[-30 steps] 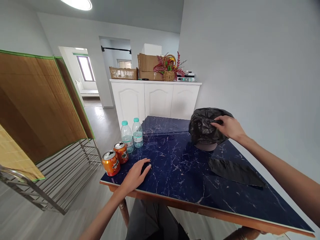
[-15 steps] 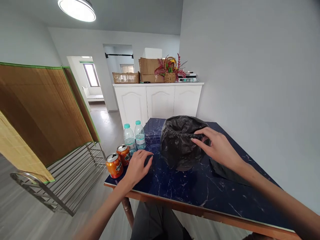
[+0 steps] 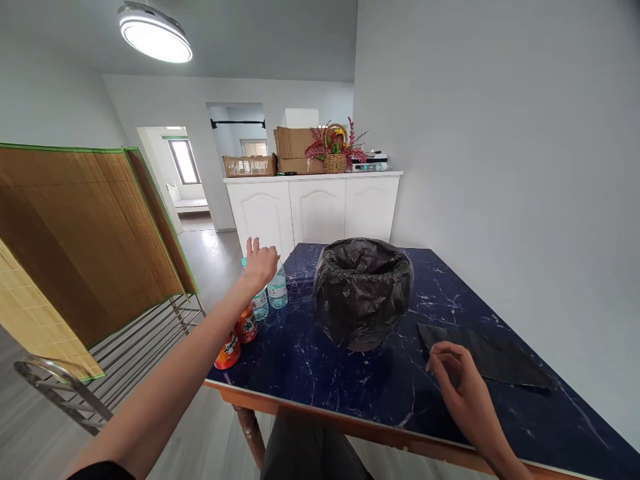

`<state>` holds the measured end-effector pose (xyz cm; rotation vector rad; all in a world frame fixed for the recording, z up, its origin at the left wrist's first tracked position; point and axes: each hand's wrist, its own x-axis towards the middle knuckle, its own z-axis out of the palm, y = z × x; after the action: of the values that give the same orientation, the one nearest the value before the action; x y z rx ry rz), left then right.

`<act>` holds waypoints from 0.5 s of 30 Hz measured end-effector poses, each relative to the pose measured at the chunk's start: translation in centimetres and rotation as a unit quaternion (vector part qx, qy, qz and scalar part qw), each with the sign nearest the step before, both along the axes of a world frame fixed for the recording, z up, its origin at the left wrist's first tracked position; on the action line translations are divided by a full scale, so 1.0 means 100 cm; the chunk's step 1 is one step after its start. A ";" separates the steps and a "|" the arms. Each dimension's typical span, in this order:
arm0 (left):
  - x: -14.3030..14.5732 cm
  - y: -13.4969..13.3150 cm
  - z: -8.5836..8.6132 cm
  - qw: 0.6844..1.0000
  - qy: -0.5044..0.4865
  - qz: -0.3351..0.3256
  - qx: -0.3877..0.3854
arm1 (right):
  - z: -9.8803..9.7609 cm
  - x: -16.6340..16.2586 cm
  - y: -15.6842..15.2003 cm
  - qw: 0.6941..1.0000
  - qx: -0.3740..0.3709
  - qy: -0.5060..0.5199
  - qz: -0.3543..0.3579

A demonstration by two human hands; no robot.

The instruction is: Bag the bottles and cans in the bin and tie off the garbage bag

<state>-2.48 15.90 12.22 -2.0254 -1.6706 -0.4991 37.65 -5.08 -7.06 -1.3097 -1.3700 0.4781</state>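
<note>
Pale-walled room, white cabinet (image 3: 320, 213) across the back, cardboard boxes (image 3: 300, 153) along its top, probably up there for storage. Nearer, dark blue veined table (image 3: 350, 393), orange-brown along the front edge.

Black-bagged bin (image 3: 363, 300) upright mid-surface: mouth gaping upward, plastic folded outward over the rim, likely to keep from sliding in. Flat black sheet (image 3: 500, 353), perhaps plastic, along the surface's right edge, apart from the bin; seemingly laid aside.

Right hand (image 3: 457, 380) low over the front edge side, just by the sheet's near end; fingers loosely curled, nothing visible inside, probably idle. Left hand (image 3: 261, 263) over two clear bottles (image 3: 278, 290) at the left edge, forearm (image 3: 185, 347) stretched across, apparently for access from above; contact hidden, cannot tell whether gripping. Bottles upright, side by side, turquoise-labelled.

Two orange cans (image 3: 246, 325) at the front-left corner, partly behind the forearm; grouped with the bottles, perhaps for easy reach from that side.
</note>
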 end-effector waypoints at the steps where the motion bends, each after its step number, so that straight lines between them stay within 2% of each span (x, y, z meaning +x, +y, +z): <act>1: 0.001 0.001 0.000 1.000 0.003 -0.004 -0.010 | -0.007 0.001 0.000 1.000 -0.023 -0.002 0.011; 5: 0.012 -0.006 0.005 0.999 0.008 -0.027 -0.040 | -0.019 0.002 0.004 0.996 -0.069 -0.006 0.062; 8: 0.021 -0.017 0.023 0.998 0.003 -0.040 -0.037 | -0.020 0.002 0.006 0.992 -0.082 -0.005 0.097; 11: 0.027 -0.037 0.062 0.997 -0.023 -0.071 0.023 | -0.022 0.003 0.007 0.990 -0.086 -0.008 0.112; 13: 0.033 -0.056 0.096 0.982 -0.077 -0.127 0.117 | -0.023 0.005 0.006 0.989 -0.087 -0.007 0.116; 15: 0.043 -0.080 0.129 0.961 -0.133 -0.153 0.190 | -0.024 0.006 0.007 0.989 -0.089 -0.005 0.120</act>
<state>1.79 7.89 25.11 -1.9902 -1.2689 -1.1510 38.29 -4.42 -9.45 -1.2957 -1.5298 0.7745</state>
